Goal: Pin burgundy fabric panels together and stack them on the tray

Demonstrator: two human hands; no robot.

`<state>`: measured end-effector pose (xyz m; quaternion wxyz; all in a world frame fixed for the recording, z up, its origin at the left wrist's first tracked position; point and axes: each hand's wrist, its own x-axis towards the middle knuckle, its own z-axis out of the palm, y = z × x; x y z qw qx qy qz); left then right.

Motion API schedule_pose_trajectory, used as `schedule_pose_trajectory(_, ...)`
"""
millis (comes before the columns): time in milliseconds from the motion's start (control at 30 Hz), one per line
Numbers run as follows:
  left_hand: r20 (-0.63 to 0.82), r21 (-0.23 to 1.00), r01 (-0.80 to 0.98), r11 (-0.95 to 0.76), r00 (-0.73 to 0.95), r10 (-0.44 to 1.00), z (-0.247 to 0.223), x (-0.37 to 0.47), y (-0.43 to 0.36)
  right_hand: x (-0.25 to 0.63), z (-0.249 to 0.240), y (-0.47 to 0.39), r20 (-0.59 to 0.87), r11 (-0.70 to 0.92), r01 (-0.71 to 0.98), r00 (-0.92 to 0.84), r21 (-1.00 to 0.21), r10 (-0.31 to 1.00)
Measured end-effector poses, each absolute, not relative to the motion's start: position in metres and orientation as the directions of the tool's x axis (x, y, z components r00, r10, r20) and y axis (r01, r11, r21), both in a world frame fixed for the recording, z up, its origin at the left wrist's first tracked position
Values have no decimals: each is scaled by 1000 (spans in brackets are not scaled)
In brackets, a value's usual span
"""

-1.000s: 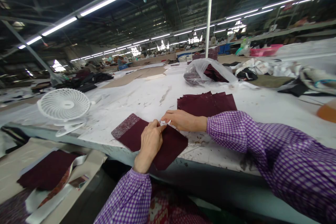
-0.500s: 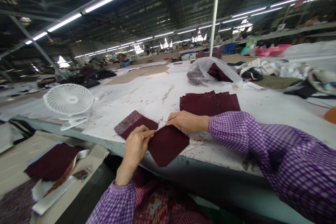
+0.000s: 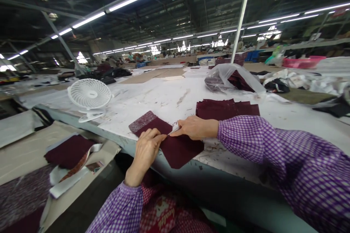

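A maroon cloth piece (image 3: 182,151) lies at the front edge of the white table, its near corner over the edge. My left hand (image 3: 147,147) pinches its upper left edge between thumb and fingers. Close beside, my right hand (image 3: 193,127) has its fingertips closed on the same edge, near the left fingertips. Behind my left hand lies another maroon piece with a speckled band (image 3: 146,122). A fanned stack of maroon pieces (image 3: 226,108) rests beyond my right forearm.
A small white fan (image 3: 90,96) stands at the left. Farther back is a clear plastic bag (image 3: 232,78) holding maroon cloth. At the right are crumpled fabrics (image 3: 298,80) and a pink basket (image 3: 303,62). Cloth pieces (image 3: 69,151) lie on a lower surface at left.
The view has shifted, moving the surroundings rightward in the picture. My right hand has come closer to my left along the cloth's edge, its fingers now pointing over it.
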<state>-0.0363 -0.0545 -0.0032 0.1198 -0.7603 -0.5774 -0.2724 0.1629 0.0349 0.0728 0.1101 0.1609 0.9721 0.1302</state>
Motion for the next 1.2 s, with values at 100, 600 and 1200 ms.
schedule_pose_trajectory(100,581,197,920,-339,169,796,-6,-39,-54,153,83,32,-249,918,246,-911,313,329)
schedule_pose_trajectory(600,482,611,703,-363,34,876,-7,-60,-58,127,93,30,-339,954,172,-906,247,251)
schedule_pose_trajectory(1200,399,462,874,-152,-51,916,3,-48,-46,146,78,55,-48,945,271,-963,-184,267)
